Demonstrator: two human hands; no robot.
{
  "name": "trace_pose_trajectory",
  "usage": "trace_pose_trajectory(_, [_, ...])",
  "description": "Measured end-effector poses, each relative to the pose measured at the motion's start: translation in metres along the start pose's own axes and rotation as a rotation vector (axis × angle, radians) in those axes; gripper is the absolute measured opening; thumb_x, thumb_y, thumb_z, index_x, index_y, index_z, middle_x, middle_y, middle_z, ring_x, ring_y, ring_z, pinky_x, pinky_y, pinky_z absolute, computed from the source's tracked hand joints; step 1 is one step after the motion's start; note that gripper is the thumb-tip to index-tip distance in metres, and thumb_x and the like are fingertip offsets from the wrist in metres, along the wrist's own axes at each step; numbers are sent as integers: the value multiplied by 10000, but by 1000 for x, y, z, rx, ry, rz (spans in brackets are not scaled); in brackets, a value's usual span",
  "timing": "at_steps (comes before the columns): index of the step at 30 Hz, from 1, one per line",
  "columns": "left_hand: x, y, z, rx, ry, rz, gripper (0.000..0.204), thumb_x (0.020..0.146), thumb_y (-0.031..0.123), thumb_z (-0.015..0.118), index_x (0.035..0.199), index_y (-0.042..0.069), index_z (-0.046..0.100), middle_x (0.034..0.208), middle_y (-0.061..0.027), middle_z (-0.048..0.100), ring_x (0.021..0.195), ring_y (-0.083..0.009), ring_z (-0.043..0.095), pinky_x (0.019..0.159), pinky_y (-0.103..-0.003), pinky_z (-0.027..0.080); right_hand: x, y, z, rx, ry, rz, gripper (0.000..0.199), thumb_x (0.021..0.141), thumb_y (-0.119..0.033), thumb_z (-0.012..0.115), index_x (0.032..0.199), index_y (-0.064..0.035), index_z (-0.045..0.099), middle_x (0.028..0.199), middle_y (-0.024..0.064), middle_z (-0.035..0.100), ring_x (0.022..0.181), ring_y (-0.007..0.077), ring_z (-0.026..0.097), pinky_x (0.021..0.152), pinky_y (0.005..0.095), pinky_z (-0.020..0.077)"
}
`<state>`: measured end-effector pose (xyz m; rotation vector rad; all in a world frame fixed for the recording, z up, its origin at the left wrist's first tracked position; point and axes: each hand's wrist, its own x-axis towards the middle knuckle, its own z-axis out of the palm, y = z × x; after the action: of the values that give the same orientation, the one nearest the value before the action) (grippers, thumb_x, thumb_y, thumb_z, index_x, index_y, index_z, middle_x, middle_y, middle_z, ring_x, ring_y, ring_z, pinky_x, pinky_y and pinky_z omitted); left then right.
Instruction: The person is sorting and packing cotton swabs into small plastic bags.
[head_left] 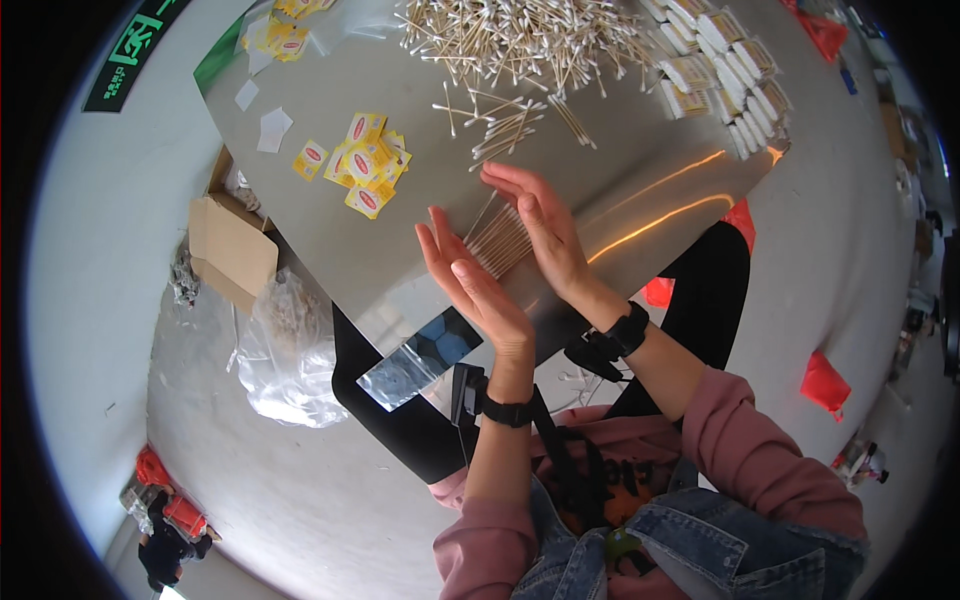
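Shiny metal desk [640, 190] over a grey floor, a bundle of cotton swabs pressed between two flat palms.

Left hand [470, 280] and right hand [540, 225], fingers straight, sandwich the swab bundle [497, 240] mid-desk; its long axis runs 1 to 7 o'clock. Uneven pressure could fan it apart. Loose swabs [510, 45] lie at 12, yellow labels [365, 160] at 10.
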<state>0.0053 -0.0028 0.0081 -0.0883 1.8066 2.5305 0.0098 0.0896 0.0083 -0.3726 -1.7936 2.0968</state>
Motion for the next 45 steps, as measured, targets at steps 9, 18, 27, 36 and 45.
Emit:
trace_pose_trajectory(9, [16,23,-33,892,-237,291,112,848,77,745,929,47,673,966,-56,613,930,-222,532,774,-343,444,-23,-17,-43,-68,157,-41,517,1063,-414,418,1344,14,491,1322,154,569,1253,234,540,1078,362,393])
trace_pose_trajectory(18, [31,20,-35,1069,-470,354,112,826,91,747,862,51,649,903,-80,575,888,-278,537,776,-375,450,-37,-15,-50,-83,148,35,434,1062,-356,457,1283,6,546,1251,121,600,1180,193,572,1031,333,418])
trace_pose_trajectory(27, [-10,30,-41,1049,-472,361,128,783,63,774,841,40,662,853,-75,572,827,-255,549,742,-363,458,-38,-13,-55,-68,181,27,439,1054,-376,472,1258,3,559,1218,115,616,1141,192,593,991,335,450])
trace_pose_trajectory(36, [-10,19,-30,1068,-306,341,154,763,45,774,865,56,660,904,-84,559,893,-265,544,798,-376,448,-35,-13,-49,-61,145,40,439,1052,-372,478,1273,2,540,1271,123,594,1202,212,567,1041,355,423])
trace_pose_trajectory(45, [9,-1,-4,109,47,99,463,1027,234,425,1398,-36,363,1504,-219,366,1436,-278,312,1214,-399,197,9,2,-18,87,55,-101,613,1053,-474,394,1406,26,421,1404,163,499,1345,250,460,1143,393,328])
